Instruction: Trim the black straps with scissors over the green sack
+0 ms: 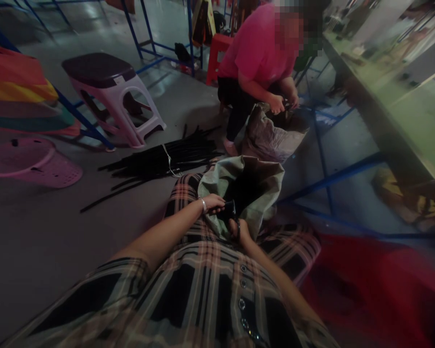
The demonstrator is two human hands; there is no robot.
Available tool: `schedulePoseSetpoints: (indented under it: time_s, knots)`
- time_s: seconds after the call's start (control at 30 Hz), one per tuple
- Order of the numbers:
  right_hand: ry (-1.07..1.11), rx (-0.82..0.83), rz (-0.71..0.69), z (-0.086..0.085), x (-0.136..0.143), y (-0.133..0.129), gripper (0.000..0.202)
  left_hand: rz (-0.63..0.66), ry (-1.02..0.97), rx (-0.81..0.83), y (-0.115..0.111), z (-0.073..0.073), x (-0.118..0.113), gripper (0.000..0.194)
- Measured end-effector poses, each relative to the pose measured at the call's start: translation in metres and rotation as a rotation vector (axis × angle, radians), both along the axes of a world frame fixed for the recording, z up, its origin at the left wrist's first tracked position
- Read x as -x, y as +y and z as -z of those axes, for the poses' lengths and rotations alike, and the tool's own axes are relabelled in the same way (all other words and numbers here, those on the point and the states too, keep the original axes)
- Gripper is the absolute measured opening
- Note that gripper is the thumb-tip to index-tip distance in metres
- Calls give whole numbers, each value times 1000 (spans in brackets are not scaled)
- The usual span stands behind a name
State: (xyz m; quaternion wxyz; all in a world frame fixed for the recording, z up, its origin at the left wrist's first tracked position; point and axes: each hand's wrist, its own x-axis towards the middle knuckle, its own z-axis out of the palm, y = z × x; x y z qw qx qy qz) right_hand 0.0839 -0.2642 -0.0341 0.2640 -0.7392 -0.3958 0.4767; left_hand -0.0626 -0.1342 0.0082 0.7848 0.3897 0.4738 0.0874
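My left hand [214, 203] is closed round a short black strip [229, 208] over the near side of an open woven sack [217, 179]. My right hand [242, 231], just to the right and nearer to me, grips a pair of scissors [237, 223]. Their dark handle loops show at the fingers, and the blades are up against the strip's end. The sack stands between my knees with its rim folded outward; its inside is dark, and what lies in it cannot be made out.
A tied bundle of long black strips [181, 154] lies on the floor. Around it are a stool [108, 87], a pink basket [54, 166] and a blue-framed table [395, 106]. Across from me a person [255, 53] works with both hands over another sack [271, 137].
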Motion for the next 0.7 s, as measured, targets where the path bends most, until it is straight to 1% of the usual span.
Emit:
schedulePoseSetpoints:
  time_s: [0.13, 0.23, 0.33, 0.4, 0.53, 0.63, 0.7]
  knots:
    - [2, -53, -10, -4, -4, 3, 28, -13, 15, -24, 0, -2, 3, 30]
    - [13, -94, -71, -4, -7, 5, 22, -43, 48, -92, -3, -4, 0, 39]
    - [13, -147, -134, 0, -7, 6, 20, -56, 58, -153, -6, -2, -5, 40]
    - [-8, -174, -164, 4, -7, 7, 21, -30, 76, -187, -8, -1, -8, 40]
    - [-59, -165, -223, 10, -9, 7, 24, 39, 139, -284, -11, 0, -13, 41]
    - [-72, -199, -264, 10, -12, 7, 25, 84, 197, -347, -14, -1, -17, 40]
    - [-70, -214, -255, 8, -13, 6, 25, 111, 241, -396, -16, -4, -19, 37]
